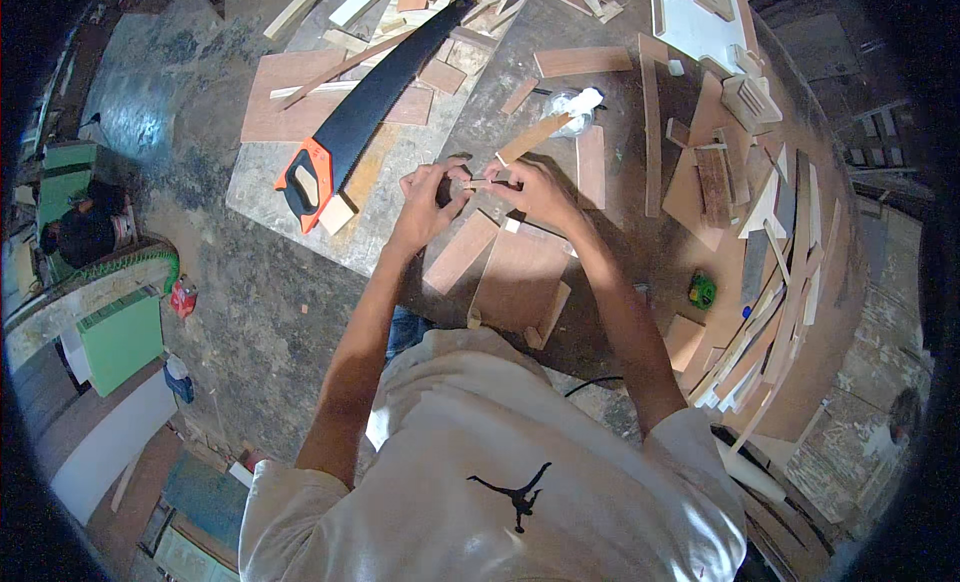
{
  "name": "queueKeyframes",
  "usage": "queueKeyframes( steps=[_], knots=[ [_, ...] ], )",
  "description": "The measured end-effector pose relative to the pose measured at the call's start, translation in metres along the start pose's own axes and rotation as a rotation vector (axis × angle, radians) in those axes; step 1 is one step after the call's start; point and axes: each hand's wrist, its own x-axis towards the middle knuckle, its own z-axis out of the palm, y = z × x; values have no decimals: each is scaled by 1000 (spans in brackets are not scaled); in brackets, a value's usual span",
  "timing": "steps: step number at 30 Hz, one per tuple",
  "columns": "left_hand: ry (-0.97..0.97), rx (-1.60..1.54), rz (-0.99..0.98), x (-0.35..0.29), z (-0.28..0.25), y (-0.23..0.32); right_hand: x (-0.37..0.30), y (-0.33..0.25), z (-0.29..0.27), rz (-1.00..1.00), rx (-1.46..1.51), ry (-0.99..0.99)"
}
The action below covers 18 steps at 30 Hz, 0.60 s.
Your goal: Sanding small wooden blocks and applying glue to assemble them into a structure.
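Above the work table, my left hand (432, 200) and my right hand (535, 194) face each other with fingertips pinched on the two ends of a small wood piece (477, 184). Just beyond my right fingers, a flat wooden strip (535, 138) slants up to a clear plastic bag or cup with something white (578, 107); whether the strip touches my hand I cannot tell. Closer to me lie a wooden board (518, 277) with small blocks at its edges and a shorter flat piece (461, 252). To the left rests a handsaw (375, 102) with an orange and black handle.
Wood offcuts (490, 17) pile up at the far side. On the right are long thin strips (790, 312), a green tape measure (702, 290) and a white tray-like panel (697, 27). The table's left edge drops to a concrete floor (240, 312) near a green box (120, 344).
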Motion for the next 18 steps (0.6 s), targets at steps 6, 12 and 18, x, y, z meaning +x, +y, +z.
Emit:
queueKeyframes(
  steps=[6, 12, 18],
  knots=[
    [37, 9, 49, 0, 2, -2, 0, -2, -1, -65, -18, 30],
    [36, 3, 45, -1, 2, -2, 1, 6, 3, -21, 40, 13],
    [22, 5, 25, -1, 1, -2, 2, 12, 6, -40, 93, 19]
  ],
)
